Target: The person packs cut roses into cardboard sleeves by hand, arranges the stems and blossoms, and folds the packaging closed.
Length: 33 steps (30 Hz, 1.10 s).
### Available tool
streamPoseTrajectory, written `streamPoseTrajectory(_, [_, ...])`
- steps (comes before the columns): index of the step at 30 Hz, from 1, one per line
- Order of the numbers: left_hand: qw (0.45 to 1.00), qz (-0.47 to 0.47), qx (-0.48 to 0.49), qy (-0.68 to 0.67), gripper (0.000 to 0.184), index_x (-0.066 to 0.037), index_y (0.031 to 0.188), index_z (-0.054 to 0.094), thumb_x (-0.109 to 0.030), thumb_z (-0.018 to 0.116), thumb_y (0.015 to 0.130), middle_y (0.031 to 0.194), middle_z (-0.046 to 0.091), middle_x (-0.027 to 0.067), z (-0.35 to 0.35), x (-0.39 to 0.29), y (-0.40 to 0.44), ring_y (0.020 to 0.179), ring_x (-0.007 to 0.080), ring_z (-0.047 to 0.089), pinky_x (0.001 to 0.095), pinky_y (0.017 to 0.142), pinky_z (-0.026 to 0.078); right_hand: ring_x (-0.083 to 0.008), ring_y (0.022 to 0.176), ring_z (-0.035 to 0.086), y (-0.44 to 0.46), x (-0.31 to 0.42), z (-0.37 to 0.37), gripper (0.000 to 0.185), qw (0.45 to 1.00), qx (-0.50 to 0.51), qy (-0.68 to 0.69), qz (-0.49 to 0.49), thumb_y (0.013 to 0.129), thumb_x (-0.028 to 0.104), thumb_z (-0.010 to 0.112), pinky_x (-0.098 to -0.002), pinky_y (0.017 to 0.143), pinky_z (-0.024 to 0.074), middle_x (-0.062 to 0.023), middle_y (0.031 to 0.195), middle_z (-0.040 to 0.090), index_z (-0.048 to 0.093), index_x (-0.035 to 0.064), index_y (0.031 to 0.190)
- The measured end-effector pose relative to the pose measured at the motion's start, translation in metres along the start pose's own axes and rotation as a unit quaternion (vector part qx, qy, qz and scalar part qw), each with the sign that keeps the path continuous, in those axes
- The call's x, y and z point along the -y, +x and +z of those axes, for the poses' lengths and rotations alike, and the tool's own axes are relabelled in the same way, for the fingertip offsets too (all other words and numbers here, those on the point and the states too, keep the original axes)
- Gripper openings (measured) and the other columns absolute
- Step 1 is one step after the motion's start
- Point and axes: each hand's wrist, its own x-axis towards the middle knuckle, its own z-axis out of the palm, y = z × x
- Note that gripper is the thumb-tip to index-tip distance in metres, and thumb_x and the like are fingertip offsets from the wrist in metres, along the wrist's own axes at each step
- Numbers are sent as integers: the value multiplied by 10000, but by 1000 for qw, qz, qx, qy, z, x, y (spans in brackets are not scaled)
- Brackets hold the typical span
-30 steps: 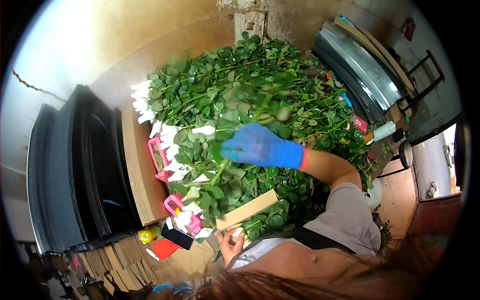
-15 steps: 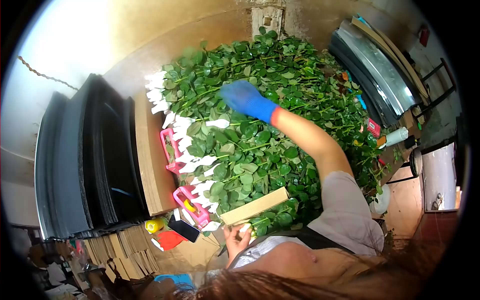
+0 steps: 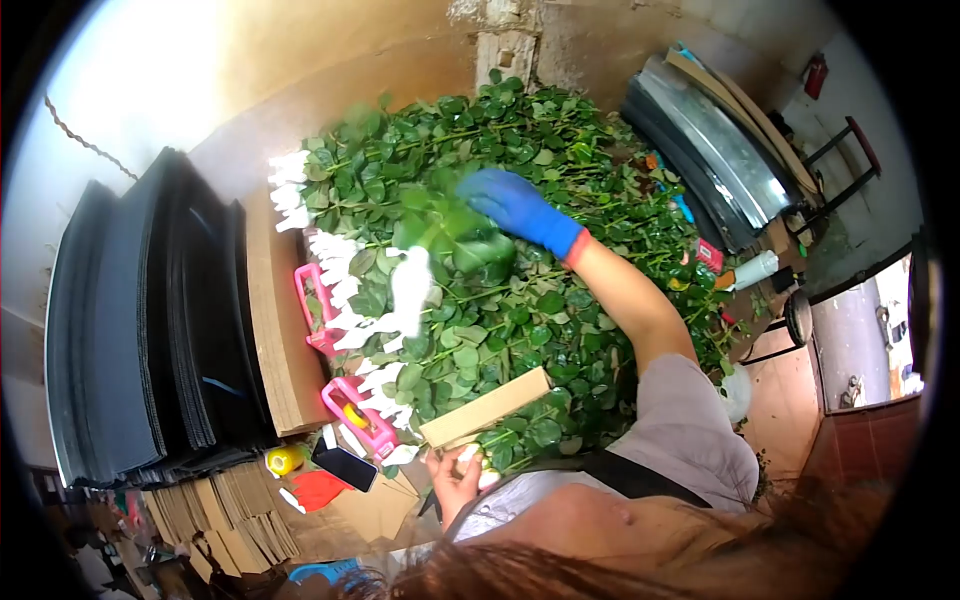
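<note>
My right hand (image 3: 515,205), in a blue glove, is closed on a leafy rose stem (image 3: 455,230) above the flower pile; the stem's leaves and its white-wrapped head (image 3: 411,290) are smeared by motion. Under it a broad heap of green rose stems (image 3: 530,310) lies with white-wrapped heads (image 3: 340,262) toward the left. My bare left hand (image 3: 455,485) is low at the centre, its fingers closed around pale flower heads (image 3: 470,462). A cardboard strip (image 3: 487,407) lies on leaves just above the left hand.
Black sheets (image 3: 150,330) and cardboard (image 3: 282,320) stand at the left. Two pink tape dispensers (image 3: 372,432), a phone (image 3: 345,466), yellow tape (image 3: 284,460) and a red item (image 3: 318,490) lie nearby. Clear sheets (image 3: 710,150) are stacked at the upper right.
My right hand, over the pile half a second ago, now has a stem with a white-wrapped head in it. My left hand stays by the cardboard strip. The camera view has shifted slightly.
</note>
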Motion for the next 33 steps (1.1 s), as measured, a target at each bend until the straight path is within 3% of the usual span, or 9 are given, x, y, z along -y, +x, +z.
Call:
streamPoseTrajectory(4, [991, -109, -13, -75, 255, -34, 1049, 682, -68, 787, 819, 1209, 456, 111, 7, -44, -4, 968, 168, 573, 286, 775, 494, -290, 1067, 620, -49, 83, -60, 269, 990, -6, -21, -140, 885, 155, 628, -441, 865, 498, -60, 1178, 659, 670, 153, 1151])
streamPoseTrajectory(7, [988, -152, -11, -28, 239, -50, 1034, 691, -116, 791, 827, 1070, 426, 67, 8, -75, -6, 813, 128, 540, 260, 666, 495, -275, 1055, 621, -77, 136, -87, 333, 990, 62, -92, -88, 844, 176, 669, -423, 875, 500, -54, 1186, 651, 648, 180, 1176])
streamPoseTrajectory(13, [995, 55, -26, 83, 209, -41, 1009, 677, -130, 779, 849, 1029, 442, 63, 5, -13, 0, 839, 154, 500, 304, 693, 477, -281, 1096, 620, -114, 60, -67, 284, 994, 62, -89, -29, 912, 224, 596, -417, 962, 483, -68, 1222, 654, 663, 197, 1187])
streamPoseTrajectory(16, [996, 54, -23, 73, 202, -45, 1007, 681, -137, 775, 855, 1014, 440, 61, 6, -16, 5, 821, 148, 491, 301, 680, 473, -294, 1102, 622, -73, 50, -47, 262, 994, 5, -85, -63, 926, 227, 591, -417, 963, 487, -86, 1240, 651, 671, 175, 1170])
streamPoseTrajectory(17, [1000, -9, -12, 20, 197, -47, 994, 687, -145, 780, 852, 1002, 437, 53, 7, -36, -3, 803, 140, 482, 294, 683, 465, -298, 1103, 623, -67, 53, -32, 255, 994, -19, -85, -66, 931, 229, 589, -416, 962, 489, -93, 1240, 651, 673, 167, 1164])
streamPoseTrajectory(18, [996, 2, -10, 93, 252, -56, 1026, 708, -166, 808, 822, 1025, 453, 84, 1, -15, 3, 942, 191, 535, 332, 853, 453, -307, 1094, 626, -63, 47, -15, 253, 996, -17, -74, -39, 931, 232, 593, -417, 952, 494, -94, 1230, 654, 673, 166, 1162])
streamPoseTrajectory(21, [995, 12, -11, 103, 268, -66, 1024, 716, -186, 819, 808, 976, 489, 90, -1, -14, 4, 940, 209, 543, 332, 846, 453, -347, 1045, 634, -42, 1, 40, 253, 999, -26, -34, 15, 926, 257, 602, -429, 903, 515, -96, 1186, 668, 674, 161, 1149])
streamPoseTrajectory(28, [994, 28, -26, 107, 292, -39, 1003, 708, -214, 820, 798, 1081, 514, 146, 0, -3, 4, 1024, 281, 528, 368, 914, 433, -320, 1028, 638, 25, 10, 102, 259, 989, 102, -28, 100, 928, 324, 573, -422, 893, 507, -89, 1129, 676, 686, 176, 1108])
streamPoseTrajectory(33, [998, 27, -26, 54, 268, -36, 1010, 704, -145, 814, 791, 1168, 490, 161, 2, 5, 4, 1096, 280, 516, 350, 951, 413, -342, 942, 642, 61, 84, 99, 245, 994, 93, 61, 23, 929, 302, 552, -442, 840, 515, -113, 1031, 672, 672, 133, 1060])
